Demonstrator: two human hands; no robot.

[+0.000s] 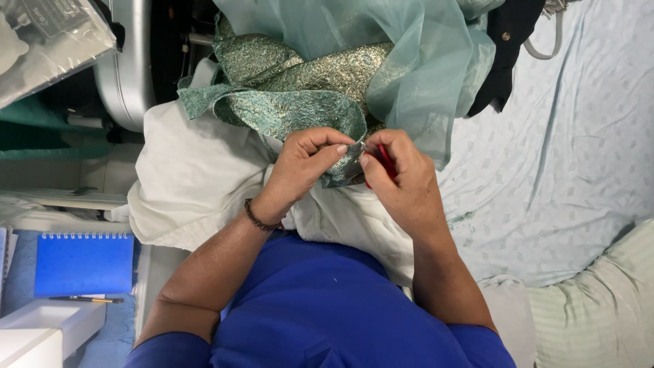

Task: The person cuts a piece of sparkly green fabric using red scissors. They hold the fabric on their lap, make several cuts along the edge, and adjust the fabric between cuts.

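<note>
Sitting before a pale patterned bedsheet, wearing a blue top; pinching the folded edge of shimmery green-gold brocade fabric with left hand, fingers closed on it; gripping a small red tool with right hand just beside; resting on white cloth; trailing sheer teal organza beyond.

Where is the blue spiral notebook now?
In the head view, the blue spiral notebook lies at the lower left, beside the left arm, with a pen just below it.
</note>
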